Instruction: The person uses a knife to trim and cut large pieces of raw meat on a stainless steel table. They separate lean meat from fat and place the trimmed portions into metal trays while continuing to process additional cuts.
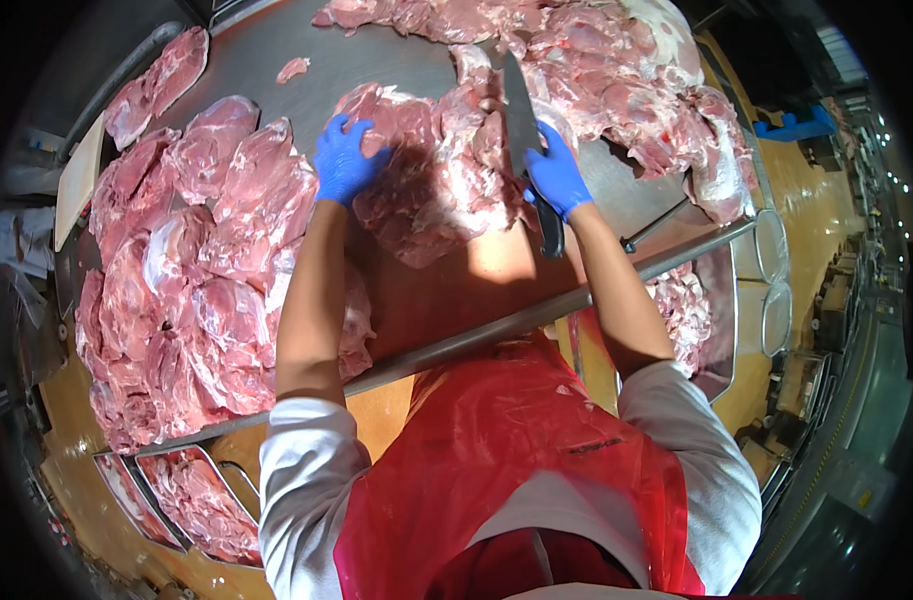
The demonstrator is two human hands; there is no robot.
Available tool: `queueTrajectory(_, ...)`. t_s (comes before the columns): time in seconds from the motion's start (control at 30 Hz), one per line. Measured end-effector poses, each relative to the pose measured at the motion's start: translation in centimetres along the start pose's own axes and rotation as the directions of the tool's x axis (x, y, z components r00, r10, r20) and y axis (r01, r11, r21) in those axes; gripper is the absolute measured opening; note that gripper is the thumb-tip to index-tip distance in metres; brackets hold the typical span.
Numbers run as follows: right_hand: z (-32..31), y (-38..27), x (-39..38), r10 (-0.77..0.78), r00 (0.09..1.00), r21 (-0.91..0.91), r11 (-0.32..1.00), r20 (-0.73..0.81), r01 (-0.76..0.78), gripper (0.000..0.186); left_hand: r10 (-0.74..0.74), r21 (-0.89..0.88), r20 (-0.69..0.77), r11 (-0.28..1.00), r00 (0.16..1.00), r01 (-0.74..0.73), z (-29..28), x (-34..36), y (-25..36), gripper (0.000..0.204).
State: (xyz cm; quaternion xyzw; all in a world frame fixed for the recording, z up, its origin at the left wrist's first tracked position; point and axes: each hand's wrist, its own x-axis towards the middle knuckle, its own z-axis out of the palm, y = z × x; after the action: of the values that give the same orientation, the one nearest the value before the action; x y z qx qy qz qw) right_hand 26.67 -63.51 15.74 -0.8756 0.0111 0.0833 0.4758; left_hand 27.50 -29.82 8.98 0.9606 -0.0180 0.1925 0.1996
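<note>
A large slab of raw meat lies on the cutting surface in front of me, pink with pale fat. My left hand, in a blue glove, rests at its left edge with fingers apart, touching it. In my right hand, also gloved in blue, is a knife with a black handle. Its broad blade points away from me along the slab's right side. Whether the edge touches the meat I cannot tell.
Many meat pieces cover the table's left side, and another heap fills the far right. A metal rail runs along the near edge. Below it stand meat-filled trays on the left and a bin on the right. A thin dark-handled rod lies right of my wrist.
</note>
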Motion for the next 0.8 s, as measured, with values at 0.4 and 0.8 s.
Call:
queueTrajectory(0.4,-4.5,8.0,1.7,0.166,0.952,0.582,0.813,-0.259,0.016,0.064,0.214,0.24,0.23,0.933,0.949,-0.269,0.9,-13.8,10.0,0.019)
queueTrajectory(0.8,-6.8,9.8,10.7,-0.163,0.968,0.404,0.886,-0.191,0.229,0.059,0.147,-0.284,0.952,0.755,0.27,0.591,3.0,-14.0,25.8,0.034)
